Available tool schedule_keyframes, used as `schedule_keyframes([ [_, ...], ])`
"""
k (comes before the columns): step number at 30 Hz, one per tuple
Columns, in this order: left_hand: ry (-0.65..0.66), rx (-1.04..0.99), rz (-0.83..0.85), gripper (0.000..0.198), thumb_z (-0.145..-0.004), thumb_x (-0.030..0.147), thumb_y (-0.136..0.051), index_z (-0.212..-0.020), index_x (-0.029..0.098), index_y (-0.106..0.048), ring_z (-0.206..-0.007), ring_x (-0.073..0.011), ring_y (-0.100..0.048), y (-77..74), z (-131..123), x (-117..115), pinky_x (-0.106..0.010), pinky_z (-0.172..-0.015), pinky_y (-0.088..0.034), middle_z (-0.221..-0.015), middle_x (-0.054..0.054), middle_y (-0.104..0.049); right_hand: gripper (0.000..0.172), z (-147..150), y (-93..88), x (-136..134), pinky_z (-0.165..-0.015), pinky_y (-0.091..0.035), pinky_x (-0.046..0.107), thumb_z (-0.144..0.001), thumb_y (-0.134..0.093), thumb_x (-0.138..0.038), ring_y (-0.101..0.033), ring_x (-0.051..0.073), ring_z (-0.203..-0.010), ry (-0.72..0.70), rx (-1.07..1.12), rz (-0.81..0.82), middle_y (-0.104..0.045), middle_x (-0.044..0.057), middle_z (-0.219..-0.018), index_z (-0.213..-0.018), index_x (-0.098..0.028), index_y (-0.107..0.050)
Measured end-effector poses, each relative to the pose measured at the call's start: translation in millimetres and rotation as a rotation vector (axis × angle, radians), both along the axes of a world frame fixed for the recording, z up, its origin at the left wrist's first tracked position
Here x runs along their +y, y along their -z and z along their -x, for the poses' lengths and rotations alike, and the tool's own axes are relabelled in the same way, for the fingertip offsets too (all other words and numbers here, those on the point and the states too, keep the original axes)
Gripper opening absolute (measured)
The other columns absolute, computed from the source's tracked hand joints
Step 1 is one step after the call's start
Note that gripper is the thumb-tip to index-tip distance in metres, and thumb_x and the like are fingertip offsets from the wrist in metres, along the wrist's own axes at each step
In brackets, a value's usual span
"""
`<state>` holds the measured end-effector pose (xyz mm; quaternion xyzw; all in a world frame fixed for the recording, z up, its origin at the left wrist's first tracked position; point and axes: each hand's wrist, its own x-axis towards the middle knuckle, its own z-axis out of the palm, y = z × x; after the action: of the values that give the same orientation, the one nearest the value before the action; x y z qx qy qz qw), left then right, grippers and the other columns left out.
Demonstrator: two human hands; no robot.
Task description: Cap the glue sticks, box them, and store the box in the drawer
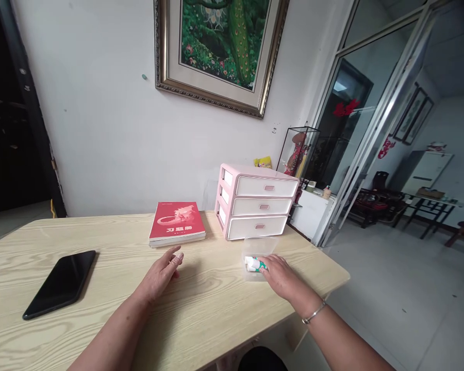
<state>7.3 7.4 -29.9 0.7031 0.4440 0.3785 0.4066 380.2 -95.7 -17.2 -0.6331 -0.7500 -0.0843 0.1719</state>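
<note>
My right hand [280,275] reaches over a clear plastic box [251,277] on the table. Its fingers are closed round the green end of a small white-and-green tube [252,264], which lies within the box walls; the fingertips are partly hidden. More white stuff shows beside the tube, too small to name. My left hand [162,273] hovers low over the tabletop with fingers apart and nothing in it. Just beyond it lies a red book [178,221], perhaps on top of another. A pink-and-white three-drawer organizer [261,206], its drawers closed, stands behind the box.
A black phone or tablet [60,283] lies on the left of the wooden table [212,309]. The table's right edge ends near my right forearm. Behind the organizer are a yellow packet [263,162] and a glass display case [297,154]. A framed picture [220,56] hangs above.
</note>
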Motion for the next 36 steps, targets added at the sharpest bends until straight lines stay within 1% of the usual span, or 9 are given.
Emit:
schedule_keyframes([
  [10, -0.014, -0.015, 0.005, 0.071, -0.087, 0.066, -0.043, -0.136, 0.015, -0.050, -0.068, -0.0204, -0.063, 1.0, 0, 2, -0.036, -0.077, -0.050, -0.089, -0.005, -0.068, 0.030, 0, 9.5, -22, -0.099, -0.043, 0.043, -0.087, -0.055, -0.023, -0.058, 0.025, -0.110, -0.029, 0.107, -0.109, -0.067, 0.008, -0.113, -0.115, -0.024, -0.066],
  [15, -0.022, 0.025, -0.011, 0.072, -0.086, 0.067, -0.045, -0.134, 0.014, -0.053, -0.071, -0.0220, -0.065, -3.5, -1, -2, -0.038, -0.081, -0.049, -0.093, -0.007, -0.069, 0.024, 6, 25.1, -24, -0.096, -0.046, 0.041, -0.085, -0.052, -0.013, -0.059, 0.024, -0.106, -0.030, 0.226, -0.169, -0.068, 0.006, -0.104, -0.097, -0.024, -0.069],
  [18, -0.006, 0.042, -0.008, 0.072, -0.086, 0.067, -0.045, -0.133, 0.013, -0.054, -0.075, -0.0227, -0.065, -6.2, -4, -6, -0.038, -0.082, -0.049, -0.096, -0.009, -0.069, 0.022, 22, 30.2, -18, -0.096, -0.047, 0.041, -0.086, -0.051, -0.011, -0.059, 0.023, -0.104, -0.072, 0.293, -0.191, -0.068, 0.006, -0.101, -0.092, -0.023, -0.069],
  [21, 0.000, 0.021, 0.007, 0.072, -0.085, 0.066, -0.046, -0.134, 0.013, -0.053, -0.090, -0.0257, -0.065, -6.3, -7, -8, -0.038, -0.083, -0.050, -0.111, -0.013, -0.066, 0.021, 53, 28.7, -10, -0.098, -0.046, 0.042, -0.087, -0.052, -0.012, -0.059, 0.023, -0.105, -0.146, 0.329, -0.183, -0.068, 0.005, -0.100, -0.092, -0.023, -0.069],
  [25, -0.018, -0.017, -0.056, 0.069, -0.084, 0.063, -0.052, -0.136, 0.017, -0.052, -0.114, -0.0290, -0.058, -5.4, -10, -9, -0.041, -0.094, -0.047, -0.127, -0.015, -0.059, 0.023, 102, 27.8, 1, -0.100, -0.046, 0.045, -0.085, -0.054, -0.009, -0.059, 0.024, -0.106, -0.229, 0.393, -0.182, -0.068, 0.005, -0.099, -0.093, -0.024, -0.070],
  [29, -0.011, -0.078, -0.106, 0.072, -0.084, 0.058, -0.057, -0.144, 0.022, -0.042, -0.129, -0.0309, -0.048, -7.2, -11, -11, -0.044, -0.100, -0.044, -0.139, -0.015, -0.050, 0.022, 137, 31.4, 10, -0.101, -0.047, 0.046, -0.085, -0.060, -0.015, -0.059, 0.025, -0.111, -0.316, 0.493, -0.168, -0.068, 0.006, -0.107, -0.103, -0.025, -0.068],
  [31, 0.003, -0.105, -0.126, 0.072, -0.083, 0.056, -0.060, -0.145, 0.023, -0.040, -0.134, -0.0315, -0.042, -7.2, -11, -11, -0.045, -0.104, -0.041, -0.144, -0.015, -0.046, 0.020, 143, 30.5, 14, -0.101, -0.047, 0.046, -0.087, -0.060, -0.021, -0.058, 0.025, -0.113, -0.331, 0.549, -0.224, -0.066, 0.008, -0.112, -0.106, -0.025, -0.065],
  [33, 0.033, -0.120, -0.152, 0.072, -0.082, 0.054, -0.064, -0.143, 0.023, -0.041, -0.136, -0.0316, -0.040, -5.5, -11, -10, -0.045, -0.106, -0.038, -0.146, -0.015, -0.044, 0.020, 143, 26.1, 20, -0.103, -0.045, 0.046, -0.090, -0.057, -0.024, -0.056, 0.025, -0.115, -0.292, 0.613, -0.314, -0.063, 0.010, -0.116, -0.109, -0.024, -0.061],
  [36, 0.076, -0.117, -0.189, 0.072, -0.078, 0.052, -0.071, -0.138, 0.022, -0.045, -0.134, -0.0325, -0.043, -0.8, -10, -7, -0.047, -0.108, -0.037, -0.145, -0.016, -0.045, 0.036, 133, 15.9, 33, -0.105, -0.044, 0.047, -0.091, -0.056, -0.027, -0.052, 0.026, -0.122, -0.202, 0.697, -0.368, -0.057, 0.012, -0.128, -0.126, -0.023, -0.050],
])
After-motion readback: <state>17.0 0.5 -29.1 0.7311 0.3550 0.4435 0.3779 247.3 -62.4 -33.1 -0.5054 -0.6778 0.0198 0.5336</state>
